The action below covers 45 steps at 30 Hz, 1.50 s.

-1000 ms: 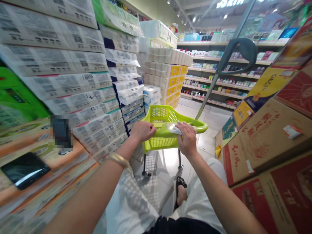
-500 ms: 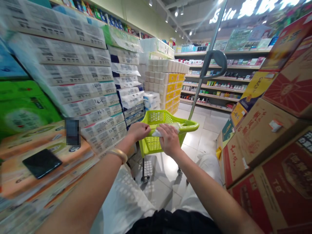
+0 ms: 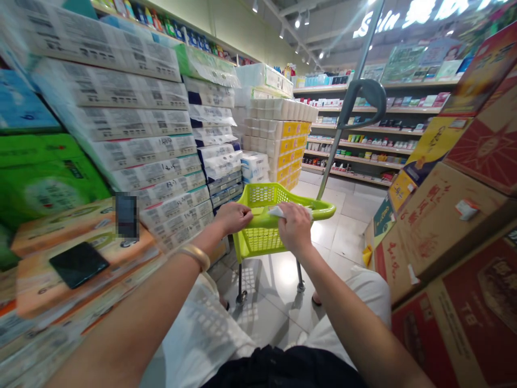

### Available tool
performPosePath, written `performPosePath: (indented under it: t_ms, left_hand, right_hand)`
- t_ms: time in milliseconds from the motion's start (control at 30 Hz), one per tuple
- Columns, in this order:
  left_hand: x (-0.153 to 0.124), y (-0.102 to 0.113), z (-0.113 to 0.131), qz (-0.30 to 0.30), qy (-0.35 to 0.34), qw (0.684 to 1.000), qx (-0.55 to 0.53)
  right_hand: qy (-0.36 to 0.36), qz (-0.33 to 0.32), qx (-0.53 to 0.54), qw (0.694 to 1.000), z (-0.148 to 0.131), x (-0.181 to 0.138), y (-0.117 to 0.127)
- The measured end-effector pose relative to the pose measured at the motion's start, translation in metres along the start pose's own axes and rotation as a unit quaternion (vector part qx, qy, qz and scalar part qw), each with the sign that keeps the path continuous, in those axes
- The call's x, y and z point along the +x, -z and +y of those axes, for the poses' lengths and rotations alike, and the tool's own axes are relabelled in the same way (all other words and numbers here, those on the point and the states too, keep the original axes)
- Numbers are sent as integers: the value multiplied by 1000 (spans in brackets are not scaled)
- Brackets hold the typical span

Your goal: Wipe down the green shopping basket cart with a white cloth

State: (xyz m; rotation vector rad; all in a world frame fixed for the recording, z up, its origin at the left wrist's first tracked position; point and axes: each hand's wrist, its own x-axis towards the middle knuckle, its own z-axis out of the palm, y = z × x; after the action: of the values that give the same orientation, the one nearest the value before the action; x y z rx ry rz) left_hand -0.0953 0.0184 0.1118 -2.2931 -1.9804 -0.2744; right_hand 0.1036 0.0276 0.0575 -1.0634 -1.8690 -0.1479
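Note:
A lime-green plastic shopping cart (image 3: pixel 262 233) with perforated basket walls stands in front of me on thin metal legs with casters. My left hand (image 3: pixel 235 217) is closed on the left end of its near rim, the handle side. Pressed onto the same rim, further right, is my right hand (image 3: pixel 296 226), fingers curled over a white wipe (image 3: pixel 277 211). Part of the wipe sticks out left of the fingers, and the rest is hidden under them. A grey pole (image 3: pixel 329 156) with a grey loop handle (image 3: pixel 361 105) rises beyond the cart's right side.
Stacked plastic-wrapped paper packs (image 3: pixel 133 124) line the left. A black phone (image 3: pixel 78 264) lies on orange packs (image 3: pixel 36 285) there, near a pixelated object (image 3: pixel 126 216). Cardboard boxes (image 3: pixel 424 215) are piled at the right. Stocked shelves (image 3: pixel 363 129) stand behind, across the tiled floor.
My right hand has slid right along the cart's rim with the wipe. My left hand stays on the left end. The view has shifted slightly.

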Motion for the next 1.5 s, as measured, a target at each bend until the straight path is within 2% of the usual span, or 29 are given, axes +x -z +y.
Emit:
performPosePath:
  t_ms: [100, 167, 267, 433, 533, 600, 700, 767, 833, 933, 1067, 1133, 1267, 1367, 1500]
  left_hand:
    - [-2, 0, 2, 10, -4, 1000, -7]
    - [-4, 0, 2, 15, -8, 1000, -11]
    - [-9, 1, 4, 13, -8, 1000, -16]
    - [-17, 2, 10, 15, -12, 1000, -24]
    - [-19, 2, 14, 16, -8, 1000, -23]
    - [-19, 1, 15, 15, -7, 1000, -18]
    - [-19, 1, 14, 16, -11, 1000, -12]
    - [-20, 1, 14, 17, -11, 1000, -10]
    - [-21, 1, 15, 18, -7, 1000, -10]
    - [-23, 1, 19, 21, -7, 1000, -11]
    - [-24, 1, 26, 24, -13, 1000, -14]
    - [-24, 1, 28, 24, -15, 999, -17]
    - [-23, 0, 31, 26, -15, 999, -21]
    - [-24, -1, 31, 28, -15, 999, -25]
    - [-26, -1, 32, 28, -15, 999, -28]
  right_hand:
    - [101, -57, 24, 993, -28, -1, -5]
    - [117, -69, 30, 990, -31, 0, -3]
    - [78, -61, 17, 995, -12, 3, 10]
    - [-58, -46, -38, 997, 28, 4, 33]
    - [-79, -36, -43, 995, 20, -1, 35]
    - [-48, -43, -29, 998, 2, -3, 31]
    - [21, -86, 0, 996, -27, -4, 25]
    - [39, -105, 6, 994, -35, -3, 24]
    - [26, -114, -5, 993, -32, -2, 28]
    - [-44, -123, -51, 990, -12, 2, 42]
    - [-146, -199, -118, 962, 5, 18, 57]
    - [-132, -246, -132, 951, 0, 28, 56]
    - [-26, -326, -95, 940, -21, 46, 44]
    - [-30, -382, -91, 919, -19, 57, 37]
    - [-57, -407, -111, 905, 7, 70, 43]
